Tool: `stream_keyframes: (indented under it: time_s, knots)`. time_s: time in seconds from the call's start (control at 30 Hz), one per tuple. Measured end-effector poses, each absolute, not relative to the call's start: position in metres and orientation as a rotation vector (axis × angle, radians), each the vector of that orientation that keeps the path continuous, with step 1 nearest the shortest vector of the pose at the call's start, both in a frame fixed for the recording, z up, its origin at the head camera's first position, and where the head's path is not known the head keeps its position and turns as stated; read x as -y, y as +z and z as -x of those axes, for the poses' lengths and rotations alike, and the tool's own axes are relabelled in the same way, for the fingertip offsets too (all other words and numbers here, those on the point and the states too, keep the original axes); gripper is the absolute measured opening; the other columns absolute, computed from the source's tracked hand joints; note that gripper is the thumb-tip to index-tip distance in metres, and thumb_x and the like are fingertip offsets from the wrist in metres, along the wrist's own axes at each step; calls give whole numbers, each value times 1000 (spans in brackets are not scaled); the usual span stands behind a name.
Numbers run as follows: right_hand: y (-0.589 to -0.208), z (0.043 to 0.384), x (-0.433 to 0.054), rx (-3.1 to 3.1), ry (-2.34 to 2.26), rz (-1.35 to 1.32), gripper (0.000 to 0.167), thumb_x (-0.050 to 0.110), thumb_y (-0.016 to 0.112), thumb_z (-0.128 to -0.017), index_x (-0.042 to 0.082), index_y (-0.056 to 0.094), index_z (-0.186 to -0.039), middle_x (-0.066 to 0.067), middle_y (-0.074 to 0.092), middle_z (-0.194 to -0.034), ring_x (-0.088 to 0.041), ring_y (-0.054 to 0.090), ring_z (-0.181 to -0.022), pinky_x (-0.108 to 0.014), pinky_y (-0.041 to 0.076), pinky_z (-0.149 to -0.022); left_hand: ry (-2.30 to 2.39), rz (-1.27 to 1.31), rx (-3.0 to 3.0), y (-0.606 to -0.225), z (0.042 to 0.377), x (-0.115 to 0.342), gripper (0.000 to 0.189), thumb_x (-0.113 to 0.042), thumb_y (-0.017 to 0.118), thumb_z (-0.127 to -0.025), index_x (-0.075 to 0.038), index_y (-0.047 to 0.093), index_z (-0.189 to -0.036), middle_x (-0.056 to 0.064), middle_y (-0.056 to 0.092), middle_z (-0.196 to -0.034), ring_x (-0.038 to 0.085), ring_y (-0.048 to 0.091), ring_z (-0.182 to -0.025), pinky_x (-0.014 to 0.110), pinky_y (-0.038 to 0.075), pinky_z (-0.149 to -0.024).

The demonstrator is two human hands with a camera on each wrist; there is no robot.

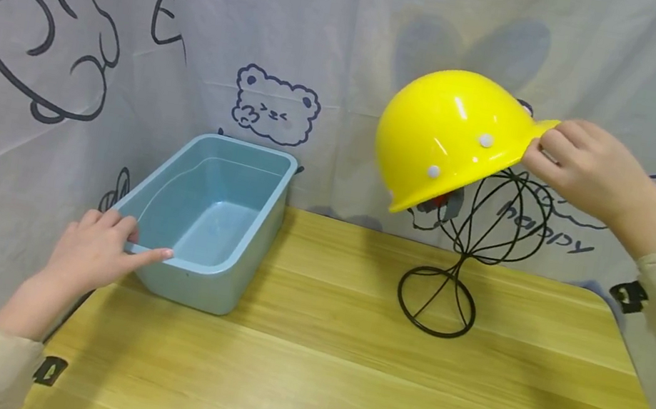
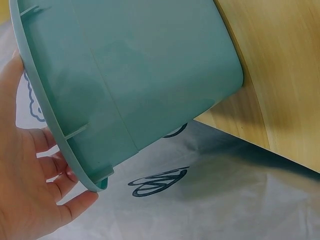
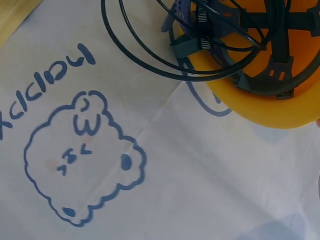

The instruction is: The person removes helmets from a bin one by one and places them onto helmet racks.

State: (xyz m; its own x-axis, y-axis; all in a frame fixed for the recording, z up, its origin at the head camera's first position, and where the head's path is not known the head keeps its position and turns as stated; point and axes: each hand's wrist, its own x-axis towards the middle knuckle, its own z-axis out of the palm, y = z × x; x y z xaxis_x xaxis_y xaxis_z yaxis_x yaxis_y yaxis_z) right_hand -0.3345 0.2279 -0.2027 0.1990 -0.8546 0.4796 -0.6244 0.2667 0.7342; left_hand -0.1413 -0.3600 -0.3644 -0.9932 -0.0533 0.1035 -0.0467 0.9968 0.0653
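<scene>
In the head view my right hand point(image 1: 588, 168) pinches the brim of a yellow hard hat point(image 1: 451, 127), which tilts with its brim end raised. Under the hat is a black wire head-shaped stand point(image 1: 467, 257), its ring base on the table. The right wrist view shows the hat's inner straps point(image 3: 280, 55) close to the stand's wire loops point(image 3: 165, 75). My left hand point(image 1: 99, 246) is at the near left corner of a blue-green plastic bin point(image 1: 259, 244), fingers over the rim and thumb along it. From the left wrist, the fingers curl at the bin's rim point(image 2: 60, 130).
The wood-grain table point(image 1: 325, 378) carries the bin at left and the stand at back right. A white cloth with cartoon drawings point(image 1: 276, 105) hangs behind and at the left. Black clips point(image 1: 628, 296) sit at the table's edges.
</scene>
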Motion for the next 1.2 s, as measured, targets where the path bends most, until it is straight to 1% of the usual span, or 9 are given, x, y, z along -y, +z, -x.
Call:
stream_keyframes:
  time_s: [0.2, 0.33, 0.43, 0.63, 0.87, 1.0, 1.1, 1.2]
  knots:
    - [-220, 336, -240, 1506, -168, -1372, 15, -4, 45, -100, -4, 52, -85, -20, 53, -77, -35, 50, -62, -43, 49, -55, -87, -101, 3034, -366, 143, 357, 79, -79, 46, -83, -4, 59, -102, 19, 58, -102, 44, 48, -95, 51, 39, -67]
    - [-231, 331, -248, 1515, -92, -1309, 18, -4, 48, -98, -4, 51, -81, -21, 55, -77, -37, 50, -61, -45, 48, -52, -105, -103, 3035, -366, 142, 357, 79, -79, 47, -83, -3, 59, -103, 20, 58, -102, 44, 47, -96, 51, 39, -68]
    - [-241, 328, -251, 1507, -24, -1253, 17, -8, 51, -95, -5, 51, -79, -22, 55, -74, -38, 49, -59, -46, 47, -50, -105, -101, 3028, -366, 141, 357, 79, -78, 47, -83, -3, 60, -102, 20, 58, -101, 43, 48, -95, 50, 39, -67]
    - [-263, 318, -258, 1497, 93, -1100, 15, -13, 55, -87, -6, 50, -75, -22, 50, -70, -40, 47, -57, -49, 44, -49, -99, -99, 3014, -366, 140, 356, 78, -78, 46, -83, -3, 59, -101, 19, 58, -100, 43, 48, -94, 49, 39, -66]
    - [-288, 297, -263, 1500, 137, -948, 14, -12, 56, -84, -5, 49, -75, -22, 49, -70, -43, 50, -60, -52, 45, -52, -107, -86, 3028, -366, 140, 357, 79, -79, 46, -84, -3, 59, -102, 19, 57, -101, 43, 48, -93, 48, 38, -66]
    - [-304, 284, -263, 1498, 185, -893, 11, -11, 58, -82, -6, 51, -75, -23, 50, -70, -43, 52, -61, -51, 46, -53, -111, -79, 3027, -366, 140, 360, 79, -79, 46, -83, -3, 59, -102, 19, 58, -100, 43, 48, -92, 48, 38, -66]
    - [-315, 277, -262, 1497, 213, -845, 11, -10, 62, -81, -6, 53, -75, -24, 52, -70, -43, 53, -61, -52, 46, -54, -114, -69, 3025, -366, 139, 363, 80, -78, 46, -83, -2, 59, -102, 20, 58, -101, 43, 48, -92, 48, 38, -66]
    - [-325, 271, -264, 1498, 219, -814, 11, -11, 63, -79, -6, 54, -74, -23, 53, -70, -43, 54, -62, -52, 46, -54, -118, -47, 3017, -366, 139, 365, 79, -78, 47, -84, -2, 60, -103, 20, 58, -102, 43, 48, -92, 48, 38, -65]
